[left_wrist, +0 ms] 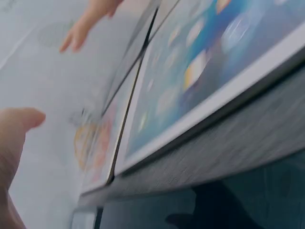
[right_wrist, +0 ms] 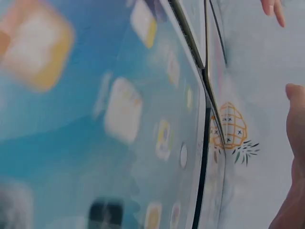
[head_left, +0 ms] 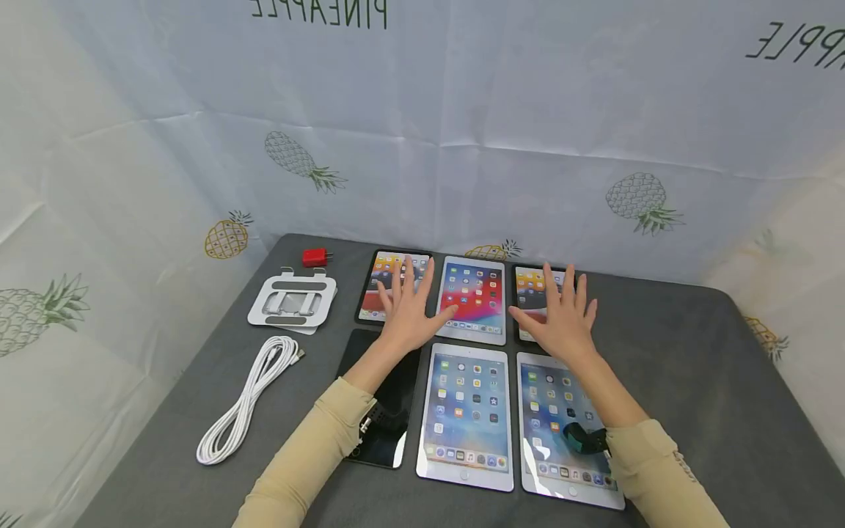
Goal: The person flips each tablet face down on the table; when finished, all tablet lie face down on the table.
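Observation:
Fingers spread, my left hand (head_left: 408, 314) hovers around the black-framed tablet (head_left: 372, 297) at the back left; contact cannot be made out. My right hand (head_left: 562, 323), also with spread fingers, is over the black-framed tablet (head_left: 526, 282) at the back right and partly hides it. Between them lies a white tablet (head_left: 472, 293) with a red and blue screen. Under my left forearm is a dark-screened tablet (head_left: 386, 418). Two white tablets with lit screens lie in front, one in the middle (head_left: 465, 411) and one at the right (head_left: 544, 418), partly beneath my right wrist.
A coiled white cable (head_left: 240, 407) lies at the left of the grey table (head_left: 680, 367). Behind it are a white folding stand (head_left: 293, 301) and a red plug adapter (head_left: 315, 257). A pineapple-print curtain (head_left: 475, 110) hangs along the table's back edge.

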`<state>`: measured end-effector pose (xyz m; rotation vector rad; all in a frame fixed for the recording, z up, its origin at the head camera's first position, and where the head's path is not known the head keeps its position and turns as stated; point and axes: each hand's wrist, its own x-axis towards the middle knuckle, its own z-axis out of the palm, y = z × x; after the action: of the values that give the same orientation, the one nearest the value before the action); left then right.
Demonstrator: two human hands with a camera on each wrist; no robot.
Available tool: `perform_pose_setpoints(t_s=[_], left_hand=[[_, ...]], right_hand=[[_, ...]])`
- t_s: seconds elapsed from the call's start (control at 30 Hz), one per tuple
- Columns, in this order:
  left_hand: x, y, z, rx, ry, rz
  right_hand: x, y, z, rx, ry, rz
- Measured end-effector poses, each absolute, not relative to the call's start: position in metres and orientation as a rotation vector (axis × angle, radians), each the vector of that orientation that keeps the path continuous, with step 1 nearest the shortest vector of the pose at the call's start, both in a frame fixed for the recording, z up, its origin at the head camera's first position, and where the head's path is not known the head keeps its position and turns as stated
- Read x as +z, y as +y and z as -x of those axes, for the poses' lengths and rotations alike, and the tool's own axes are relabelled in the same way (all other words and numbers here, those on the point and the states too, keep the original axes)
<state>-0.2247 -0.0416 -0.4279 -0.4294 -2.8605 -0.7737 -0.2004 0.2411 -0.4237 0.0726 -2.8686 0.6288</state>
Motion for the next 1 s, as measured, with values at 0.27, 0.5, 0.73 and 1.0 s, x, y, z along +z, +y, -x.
perform_pose_setpoints(t_s=[0.27, 0.5, 0.73, 1.0], left_hand=[[-0.428, -0.025, 0.184, -1.425, -2.721, 0.724], [-0.431, -0.008, 0.145, -1.759, -2.741, 0.894], [-0.439, 0.008, 0.115, -1.778, -2.770, 1.225], [-0.443, 0.021, 0.091, -1.101, -2.700, 1.709]], right_hand=[[-0.420, 0.261, 0.170, 0.883, -2.883, -0.132], [-0.420, 0.279, 0.136, 0.918, -2.969, -0.152], [-0.427, 0.296, 0.112, 0.899, -2.999, -0.156], [-0.434, 0.305, 0.100, 0.931, -3.010, -0.144]])
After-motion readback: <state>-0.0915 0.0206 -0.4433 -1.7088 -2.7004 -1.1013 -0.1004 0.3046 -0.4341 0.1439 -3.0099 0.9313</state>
